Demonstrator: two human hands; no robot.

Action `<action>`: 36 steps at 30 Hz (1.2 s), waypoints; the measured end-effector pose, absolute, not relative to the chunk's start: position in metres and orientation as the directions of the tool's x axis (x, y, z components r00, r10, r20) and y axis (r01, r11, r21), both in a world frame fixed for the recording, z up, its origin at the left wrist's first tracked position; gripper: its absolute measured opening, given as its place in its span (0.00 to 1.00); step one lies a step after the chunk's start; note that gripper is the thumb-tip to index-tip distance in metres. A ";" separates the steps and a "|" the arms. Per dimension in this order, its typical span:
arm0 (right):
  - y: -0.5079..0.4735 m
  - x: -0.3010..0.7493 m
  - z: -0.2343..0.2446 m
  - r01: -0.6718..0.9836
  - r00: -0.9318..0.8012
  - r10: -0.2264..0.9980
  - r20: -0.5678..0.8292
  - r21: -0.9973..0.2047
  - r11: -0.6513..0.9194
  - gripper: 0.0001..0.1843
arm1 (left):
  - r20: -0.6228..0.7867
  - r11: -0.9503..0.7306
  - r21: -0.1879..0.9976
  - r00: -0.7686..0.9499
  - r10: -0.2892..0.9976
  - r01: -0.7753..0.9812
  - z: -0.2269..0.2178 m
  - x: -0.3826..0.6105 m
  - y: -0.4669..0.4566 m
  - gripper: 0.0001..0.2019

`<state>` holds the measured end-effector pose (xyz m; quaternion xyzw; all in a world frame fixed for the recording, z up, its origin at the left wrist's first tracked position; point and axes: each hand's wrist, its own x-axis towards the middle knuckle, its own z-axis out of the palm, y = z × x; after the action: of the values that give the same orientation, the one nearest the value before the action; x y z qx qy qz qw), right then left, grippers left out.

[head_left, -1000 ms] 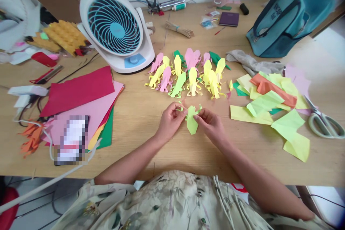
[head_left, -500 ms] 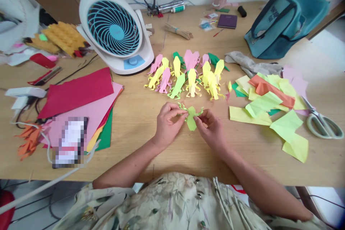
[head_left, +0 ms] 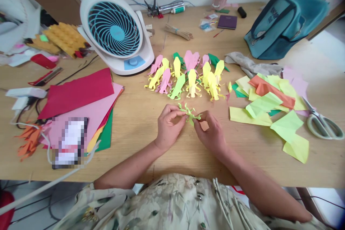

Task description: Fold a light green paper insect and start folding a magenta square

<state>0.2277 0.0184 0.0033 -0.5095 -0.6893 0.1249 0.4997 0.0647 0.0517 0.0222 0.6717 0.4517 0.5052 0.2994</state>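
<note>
Two hands work at one small light-green folded paper figure (head_left: 189, 112), held just above the wooden desk (head_left: 151, 151), near of a cluster of yellow, pink and green folded paper figures (head_left: 188, 73). There are at least a dozen, overlapping too much for an exact count. The left hand (head_left: 168, 124) and right hand (head_left: 211, 133) each close a pinching grip on it. It shows thin splayed legs, its body largely hidden behind fingertips. One pair of scissors (head_left: 322, 124) lies far right.
</note>
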 end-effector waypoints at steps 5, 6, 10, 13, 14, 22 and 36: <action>0.020 0.229 0.005 0.599 0.015 0.811 0.585 -0.654 0.461 0.09 | 0.539 -0.541 0.771 0.109 0.835 0.337 0.022 0.064 0.050 0.04; 0.020 0.229 0.005 0.601 0.016 0.814 0.581 -0.656 0.456 0.09 | 0.548 -0.554 0.765 0.119 0.828 0.329 0.023 0.064 0.050 0.05; 0.018 0.228 0.004 0.580 0.011 0.825 0.564 -0.676 0.454 0.09 | 0.502 -0.525 0.812 0.152 0.851 0.256 0.024 0.064 0.051 0.07; 0.018 0.227 0.004 0.558 0.000 0.840 0.543 -0.697 0.451 0.08 | 0.452 -0.478 0.857 0.164 0.877 0.192 0.023 0.064 0.052 0.06; 0.018 0.227 0.004 0.552 -0.003 0.845 0.535 -0.703 0.448 0.08 | 0.444 -0.471 0.862 0.168 0.880 0.188 0.023 0.064 0.053 0.06; 0.019 0.233 0.006 0.454 -0.035 0.929 0.368 -0.822 0.342 0.05 | 0.527 -0.665 0.545 0.408 0.745 0.511 0.038 0.051 0.063 0.09; 0.025 0.240 0.011 0.075 -0.225 0.973 0.048 -0.995 0.066 0.13 | 0.127 -0.283 0.931 0.523 0.843 0.231 0.046 0.043 0.076 0.12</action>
<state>0.2398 0.0253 0.0114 -0.4464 -0.5871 0.5173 0.4341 0.0425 0.0757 0.0457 0.7330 0.3663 0.3230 0.4734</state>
